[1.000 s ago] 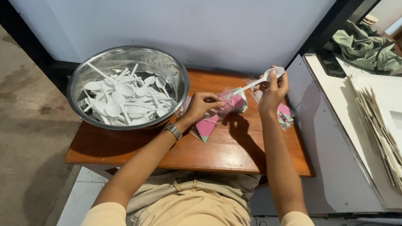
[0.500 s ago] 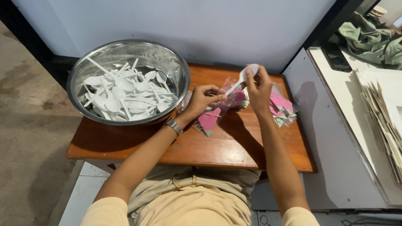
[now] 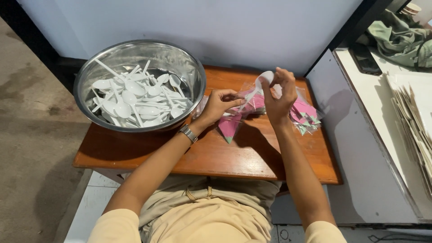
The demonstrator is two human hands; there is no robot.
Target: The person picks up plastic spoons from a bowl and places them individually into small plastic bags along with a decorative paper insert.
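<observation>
Since half a second ago the right hand (image 3: 280, 95) has drawn a little toward the left hand (image 3: 219, 104), and the white plastic spoon (image 3: 256, 90) now stands steeper, its bowl raised above the fingers; the bowl and the packets lie as they did.

At the left of the wooden table (image 3: 211, 153) sits a wide steel bowl (image 3: 101, 63), filled with a loose heap of white plastic spoons (image 3: 135, 101) lying crosswise over one another. Its rim comes close to the left wrist, which wears a metal watch (image 3: 188, 133).

The left hand rests just right of the bowl, fingers curled in and pinched on the edge of a clear plastic sleeve with a pink folded napkin (image 3: 245, 105) inside. A pink triangular napkin (image 3: 229, 127) lies flat on the wood just below that hand.

The right hand is held upright beside it, thumb and forefinger pressed together on the spoon near its bowl, the other fingers bent loosely behind. The spoon's handle slants down and left toward the mouth of the sleeve; whether its tip is already inside cannot be told.

Behind and to the right of this hand lies a small pile of wrapped pink and green packets (image 3: 306, 118), near the table's right edge.

Farther right stands a grey surface (image 3: 360, 148), then a stack of paper sheets (image 3: 416, 121) at the frame's edge.
</observation>
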